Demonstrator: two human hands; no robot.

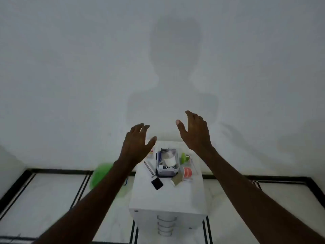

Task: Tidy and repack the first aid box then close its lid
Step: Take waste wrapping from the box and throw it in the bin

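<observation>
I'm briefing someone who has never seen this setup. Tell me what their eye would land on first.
First, the two bare hands: the left hand and right hand, both open with fingers spread, raised over the far end of a small white table. Next, the open first aid box below them, stuffed with supplies, with loose items around it: a black pouch nearer the camera, an orange roll to its right.

A white table [168, 196] carries the open first aid box [167, 166] and scattered supplies.
</observation>
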